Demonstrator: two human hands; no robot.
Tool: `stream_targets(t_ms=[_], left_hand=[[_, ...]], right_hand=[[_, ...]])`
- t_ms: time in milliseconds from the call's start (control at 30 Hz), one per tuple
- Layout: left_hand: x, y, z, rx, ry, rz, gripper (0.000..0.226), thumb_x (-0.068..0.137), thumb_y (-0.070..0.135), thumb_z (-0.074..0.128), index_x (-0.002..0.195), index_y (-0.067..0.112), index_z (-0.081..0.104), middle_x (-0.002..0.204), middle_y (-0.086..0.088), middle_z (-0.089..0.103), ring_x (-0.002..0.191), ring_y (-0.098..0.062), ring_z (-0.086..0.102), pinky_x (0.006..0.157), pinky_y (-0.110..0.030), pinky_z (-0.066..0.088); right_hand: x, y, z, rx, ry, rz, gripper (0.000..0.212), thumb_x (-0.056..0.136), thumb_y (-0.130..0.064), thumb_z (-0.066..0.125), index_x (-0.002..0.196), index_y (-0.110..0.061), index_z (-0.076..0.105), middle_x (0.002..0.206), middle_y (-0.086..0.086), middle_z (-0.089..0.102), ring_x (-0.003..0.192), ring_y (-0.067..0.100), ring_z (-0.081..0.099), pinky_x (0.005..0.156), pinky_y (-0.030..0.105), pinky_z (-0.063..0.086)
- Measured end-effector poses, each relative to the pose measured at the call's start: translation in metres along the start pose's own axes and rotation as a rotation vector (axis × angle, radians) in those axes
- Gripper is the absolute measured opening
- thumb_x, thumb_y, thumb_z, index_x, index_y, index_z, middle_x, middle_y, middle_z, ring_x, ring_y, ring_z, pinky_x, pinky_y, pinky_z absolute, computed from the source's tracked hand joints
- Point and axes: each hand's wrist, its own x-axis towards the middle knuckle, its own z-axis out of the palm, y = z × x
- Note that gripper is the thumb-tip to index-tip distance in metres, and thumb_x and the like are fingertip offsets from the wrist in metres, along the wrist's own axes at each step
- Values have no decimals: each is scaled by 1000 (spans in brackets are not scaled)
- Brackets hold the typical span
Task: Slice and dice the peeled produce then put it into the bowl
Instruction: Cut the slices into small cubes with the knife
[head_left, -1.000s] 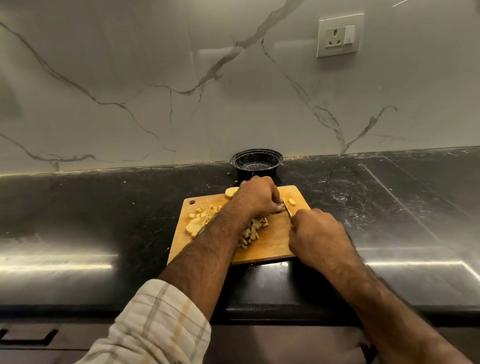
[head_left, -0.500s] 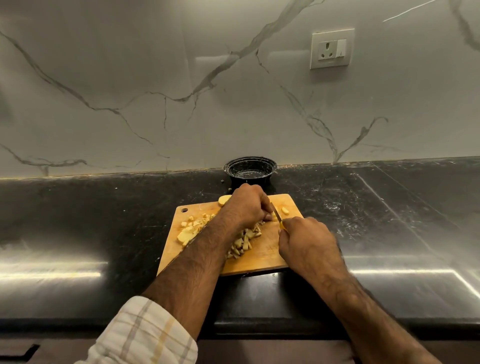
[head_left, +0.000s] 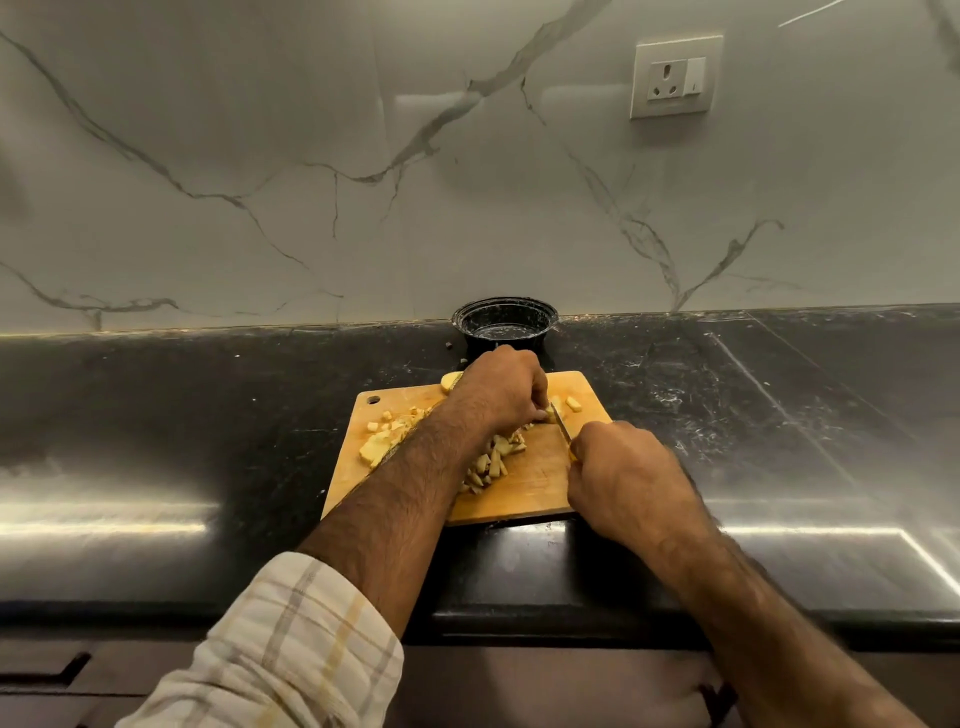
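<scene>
Wooden board (head_left: 524, 488) flat on the black counter (head_left: 208, 415), near the front edge, hanging hole at its far left corner. Black bowl (head_left: 505, 321) just behind the board, against the marble wall (head_left: 260, 156), apart from the board.

Left hand (head_left: 501, 387) knuckles up over the far middle of the board, fingers (head_left: 537, 413) curled down and pinching a pale yellow piece (head_left: 555, 408) against the wood. Forearm slanting across the board, checked sleeve (head_left: 291, 644) rolled back near the elbow.

Right hand (head_left: 626, 475) at the board's right edge, fingers wrapped tight round the handle of a knife (head_left: 561, 428); handle almost wholly hidden in the fist, only the thin blade showing, running up and left to the held piece, just beside the left fingertips. Cannot tell whether the edge is already into the piece.

Cut sticks (head_left: 493, 462) heaped mid-board, partly under the left forearm. Small cubes and a larger chunk (head_left: 379, 447) on the left part of the board. One loose cube (head_left: 573, 404) right of the blade. Rounded uncut bit (head_left: 451, 382) at the far edge, half hidden by the left wrist.

White socket (head_left: 675, 78) on the wall, upper right. Dark drawer fronts below the counter edge.
</scene>
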Motion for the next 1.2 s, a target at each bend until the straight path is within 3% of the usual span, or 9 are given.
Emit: stream_targets(t_ms=[233, 533, 767, 933, 1033, 1200], left_hand=[[-7, -4, -2, -99, -10, -4, 12, 88, 17, 84, 100, 21, 83, 100, 8, 76, 94, -6, 66, 94, -33, 60], [-4, -10, 0, -129, 22, 21, 14, 87, 14, 85, 101, 20, 84, 101, 8, 77, 95, -6, 66, 95, -33, 60], [1, -7, 1, -78, -4, -2, 11, 87, 17, 85, 97, 23, 84, 104, 6, 77, 101, -10, 68, 97, -37, 60], [-1, -6, 1, -42, 1, 16, 9, 88, 18, 84, 95, 24, 84, 96, 9, 76, 93, -8, 67, 93, -36, 62], [-3, -7, 0, -49, -8, 11, 9, 89, 21, 83, 96, 25, 83, 96, 11, 75, 93, -6, 66, 92, -37, 61], [-6, -13, -1, -88, 5, 24, 10, 88, 24, 84, 97, 26, 82, 100, 12, 74, 96, -5, 66, 94, -35, 60]], right_hand=[[-9, 4, -8, 53, 48, 28, 18, 101, -35, 53, 106, -22, 65, 95, 0, 62, 87, 18, 63, 81, 42, 61], [24, -6, 10, 40, 100, 16, 24, 101, -34, 48, 105, -22, 69, 96, 3, 64, 83, 23, 58, 74, 36, 53], [36, -7, 3, 84, 53, 18, 26, 98, -31, 56, 120, -22, 67, 112, 4, 63, 99, 23, 61, 86, 39, 56], [9, 4, 5, 53, 13, -4, 23, 98, -30, 58, 118, -24, 67, 100, -2, 60, 93, 20, 61, 84, 38, 57], [-5, 12, 1, 50, 16, -17, 27, 99, -34, 57, 122, -26, 67, 107, -2, 64, 96, 18, 62, 87, 38, 59], [4, 26, -2, 156, 199, -34, 29, 100, -41, 55, 117, -25, 71, 87, -6, 67, 75, 11, 64, 72, 37, 61]])
